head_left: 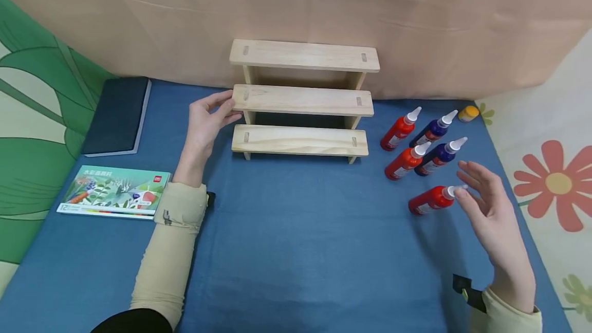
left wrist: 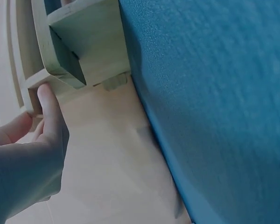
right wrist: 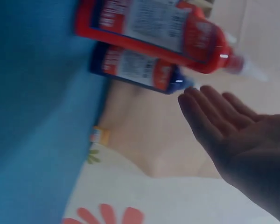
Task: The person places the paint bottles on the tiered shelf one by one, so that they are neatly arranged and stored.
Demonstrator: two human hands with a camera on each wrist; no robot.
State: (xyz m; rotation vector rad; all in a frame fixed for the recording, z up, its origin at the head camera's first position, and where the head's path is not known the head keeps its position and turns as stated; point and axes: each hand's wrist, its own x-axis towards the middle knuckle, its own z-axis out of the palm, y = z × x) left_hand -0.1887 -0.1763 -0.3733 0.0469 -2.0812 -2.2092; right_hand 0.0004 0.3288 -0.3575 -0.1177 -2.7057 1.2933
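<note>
With left hand (head_left: 208, 119), pinching the wooden rack (head_left: 302, 100) at its left end. With right hand (head_left: 492, 220) spread, hovering beside a red bottle (head_left: 427, 201) right of the rack.

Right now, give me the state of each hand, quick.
Left hand: closed, gripping the wooden rack at its middle step's left end.
Right hand: open, holding nothing, beside the nearest red bottle.
</note>
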